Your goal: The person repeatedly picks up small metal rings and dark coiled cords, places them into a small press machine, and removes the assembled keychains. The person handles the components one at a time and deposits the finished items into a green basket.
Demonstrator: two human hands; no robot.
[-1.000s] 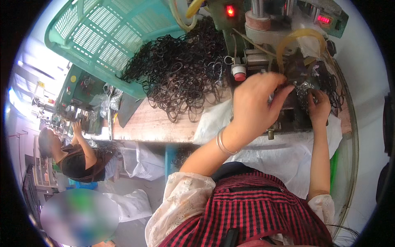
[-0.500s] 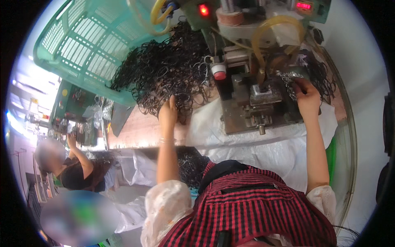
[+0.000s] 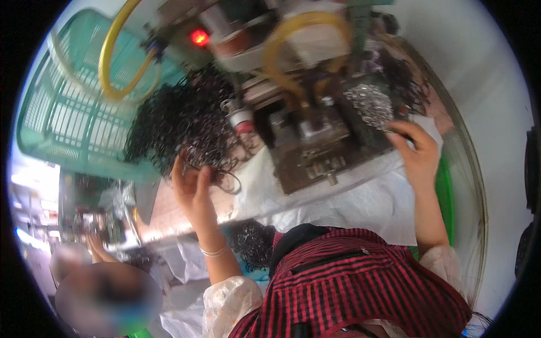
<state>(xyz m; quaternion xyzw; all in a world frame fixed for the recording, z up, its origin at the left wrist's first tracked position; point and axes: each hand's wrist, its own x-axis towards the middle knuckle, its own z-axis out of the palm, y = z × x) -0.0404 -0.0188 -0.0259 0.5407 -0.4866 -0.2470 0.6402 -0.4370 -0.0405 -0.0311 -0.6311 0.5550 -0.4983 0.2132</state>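
Note:
My left hand [image 3: 194, 188] is at the near edge of a heap of black rings [image 3: 174, 115]. One thin black ring [image 3: 240, 183] sticks out to the right from between its thumb and fingers. On the right, my right hand [image 3: 418, 151] is beside a pile of small silver metal pieces [image 3: 369, 106], thumb and forefinger pinched together. A small dark bit shows at those fingertips, too blurred to name. Between the hands stands a bench press [image 3: 310, 155] with a metal block [image 3: 318, 130] at its middle.
A green plastic basket [image 3: 73, 132] leans at the back left. Yellow hoses [image 3: 307, 19] loop over the press, near a red light [image 3: 199, 38]. White sheeting [image 3: 349, 191] covers the table's front. More black rings [image 3: 253, 245] lie below the edge. Another person's arm [image 3: 98, 248] shows far left.
The view has shifted, with the press now further left. My left hand has come away from the heap with a ring. My right hand has drawn back to the near edge of the silver pieces.

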